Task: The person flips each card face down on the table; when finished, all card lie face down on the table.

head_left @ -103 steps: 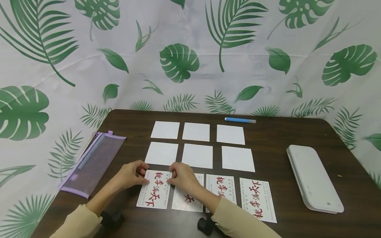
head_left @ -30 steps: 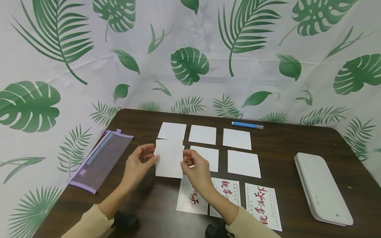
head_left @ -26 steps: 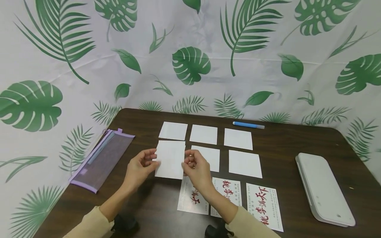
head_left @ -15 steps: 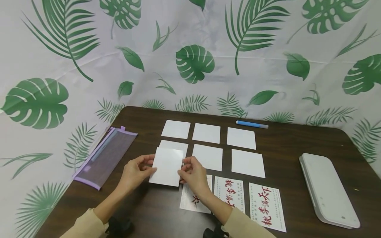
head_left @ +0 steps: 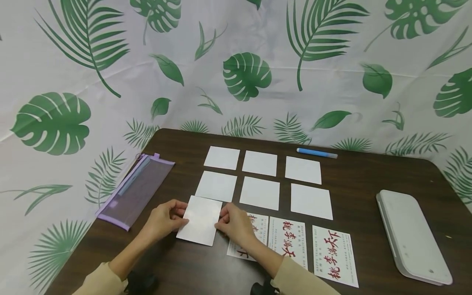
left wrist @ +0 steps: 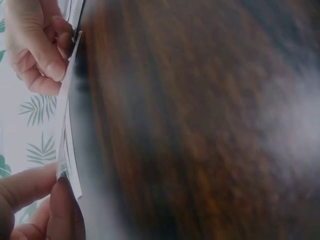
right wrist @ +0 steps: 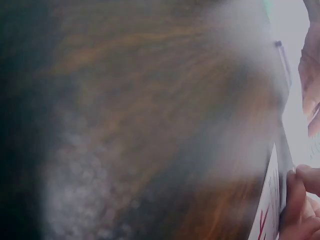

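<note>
Both hands hold one white card [head_left: 199, 220] by its side edges, blank side up, low over the dark wooden table [head_left: 368, 180] near its front left. My left hand [head_left: 167, 217] pinches the card's left edge and my right hand [head_left: 230, 221] pinches its right edge. In the left wrist view the card [left wrist: 67, 115] shows edge-on, with my left hand's fingers [left wrist: 40, 205] at the bottom and the right hand [left wrist: 40, 55] at the top. The right wrist view is blurred; the right hand's fingers [right wrist: 300, 200] touch a card with red print [right wrist: 267, 215].
Several blank white cards [head_left: 259, 192] lie in a grid behind the hands. Three cards with red characters [head_left: 287, 241] lie in a row to the right. A blue pen [head_left: 316, 153] lies at the back, a purple mesh pouch [head_left: 136, 190] at the left, a white flat device [head_left: 411, 237] at the right.
The leftmost printed card was picked up off the table, turned blank side up, and lowered toward the front left of the table. Both hands went down with it.
</note>
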`<state>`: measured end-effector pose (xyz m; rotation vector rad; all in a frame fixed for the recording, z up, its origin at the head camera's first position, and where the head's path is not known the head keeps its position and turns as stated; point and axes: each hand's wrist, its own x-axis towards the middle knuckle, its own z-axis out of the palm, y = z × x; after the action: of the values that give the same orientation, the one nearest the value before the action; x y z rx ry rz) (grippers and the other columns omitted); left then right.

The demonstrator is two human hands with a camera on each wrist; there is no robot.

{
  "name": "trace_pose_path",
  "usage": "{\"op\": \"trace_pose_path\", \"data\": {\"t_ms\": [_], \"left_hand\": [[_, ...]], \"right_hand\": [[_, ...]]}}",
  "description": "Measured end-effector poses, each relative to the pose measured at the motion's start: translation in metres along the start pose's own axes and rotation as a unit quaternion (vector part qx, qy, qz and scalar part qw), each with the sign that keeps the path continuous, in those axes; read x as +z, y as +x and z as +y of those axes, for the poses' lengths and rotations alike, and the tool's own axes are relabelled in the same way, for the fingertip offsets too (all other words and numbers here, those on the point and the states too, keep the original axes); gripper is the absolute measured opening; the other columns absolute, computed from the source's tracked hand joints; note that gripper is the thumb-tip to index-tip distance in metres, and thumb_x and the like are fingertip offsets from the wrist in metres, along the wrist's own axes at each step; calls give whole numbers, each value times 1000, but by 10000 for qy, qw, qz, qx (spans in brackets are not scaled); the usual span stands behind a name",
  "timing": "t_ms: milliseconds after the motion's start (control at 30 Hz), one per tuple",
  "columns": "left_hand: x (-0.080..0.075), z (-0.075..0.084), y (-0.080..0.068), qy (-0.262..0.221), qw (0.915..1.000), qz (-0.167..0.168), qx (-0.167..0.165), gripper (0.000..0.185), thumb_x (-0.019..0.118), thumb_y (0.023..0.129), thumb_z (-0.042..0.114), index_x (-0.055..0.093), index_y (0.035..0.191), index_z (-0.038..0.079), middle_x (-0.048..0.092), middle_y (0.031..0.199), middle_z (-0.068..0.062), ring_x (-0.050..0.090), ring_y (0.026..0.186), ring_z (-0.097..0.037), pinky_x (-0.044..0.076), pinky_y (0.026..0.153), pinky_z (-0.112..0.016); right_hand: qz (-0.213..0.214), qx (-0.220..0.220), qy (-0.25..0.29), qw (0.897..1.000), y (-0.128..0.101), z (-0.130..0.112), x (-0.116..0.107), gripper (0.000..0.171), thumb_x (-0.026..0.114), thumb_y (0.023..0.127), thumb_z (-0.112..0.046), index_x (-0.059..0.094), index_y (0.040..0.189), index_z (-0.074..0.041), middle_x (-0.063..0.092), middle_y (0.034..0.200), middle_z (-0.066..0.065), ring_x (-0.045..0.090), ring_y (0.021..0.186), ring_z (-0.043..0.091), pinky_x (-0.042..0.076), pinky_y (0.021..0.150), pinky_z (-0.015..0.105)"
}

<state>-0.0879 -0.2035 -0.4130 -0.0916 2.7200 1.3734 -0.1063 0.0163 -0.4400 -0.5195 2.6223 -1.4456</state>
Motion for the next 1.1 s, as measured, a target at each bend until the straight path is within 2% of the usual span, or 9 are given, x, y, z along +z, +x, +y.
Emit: {"op": "trace_pose_path", "data": {"t_ms": [100, 333, 600, 700, 767, 900, 1000, 1100], "left_hand": [[1, -2, -1, 22, 10000, -31, 27, 34, 76, 73, 0, 63, 105, -3, 66, 88, -11, 62, 71, -16, 52, 55, -23], [5, -5, -3, 399, 9991, -125, -27, 34, 78, 71, 1, 64, 102, -1, 64, 83, -7, 61, 71, -15, 51, 56, -23], [1, 0, 0, 1298, 9907, -153, 387, 31, 78, 72, 5, 62, 98, 2, 59, 77, -1, 54, 70, -12, 45, 62, -26], [-3, 0, -2, 1486, 9882, -218, 310, 32, 78, 72, 6, 61, 100, 2, 58, 76, -1, 53, 69, -12, 43, 62, -27], [-5, 0, -4, 1508, 9878, -260, 290, 36, 78, 72, 7, 60, 103, 1, 58, 77, -1, 54, 69, -12, 44, 61, -27], [-3, 10, 1, 1336, 9887, -249, 635, 42, 78, 74, 11, 57, 109, -1, 60, 79, -2, 55, 68, -12, 44, 57, -24], [13, 29, 11, 1000, 9877, -564, 1057, 47, 78, 75, 11, 56, 114, -2, 60, 83, -5, 57, 69, -12, 45, 56, -22], [39, 49, 21, 759, 9793, -1255, 1398, 52, 78, 75, 10, 54, 119, -2, 60, 86, -6, 59, 70, -11, 47, 57, -21]], "right_hand": [[39, -33, -626, 9980, -2, -1, 1, 21, 76, 75, -12, 57, 85, -10, 63, 64, -6, 49, 56, -1, 36, 50, 19], [2, -284, -1335, 9906, -6, -2, 2, 28, 79, 73, -17, 54, 85, -11, 54, 59, -10, 43, 51, 1, 31, 46, 20], [-17, -492, -1811, 9822, -3, -6, 1, 31, 80, 73, -21, 53, 85, -11, 52, 58, -7, 44, 50, 6, 30, 45, 21], [-160, -485, -1692, 9843, -1, -8, 0, 30, 78, 75, -23, 54, 88, -11, 51, 59, -7, 43, 51, 5, 31, 46, 20], [-252, -457, -1433, 9883, 1, -10, -9, 29, 77, 77, -22, 56, 92, -10, 51, 60, -6, 42, 51, 4, 32, 46, 19], [-211, -206, -666, 9973, 4, -5, -47, 26, 74, 80, -16, 60, 99, -5, 53, 62, -4, 42, 50, 4, 34, 46, 17], [59, 109, -442, 9989, -1, 10, -78, 24, 74, 79, -11, 62, 98, -3, 52, 64, -3, 43, 53, 7, 36, 49, 18], [250, 410, -557, 9973, -13, 25, -95, 23, 76, 77, -8, 64, 96, -3, 52, 66, -3, 44, 57, 9, 36, 52, 20]]}}
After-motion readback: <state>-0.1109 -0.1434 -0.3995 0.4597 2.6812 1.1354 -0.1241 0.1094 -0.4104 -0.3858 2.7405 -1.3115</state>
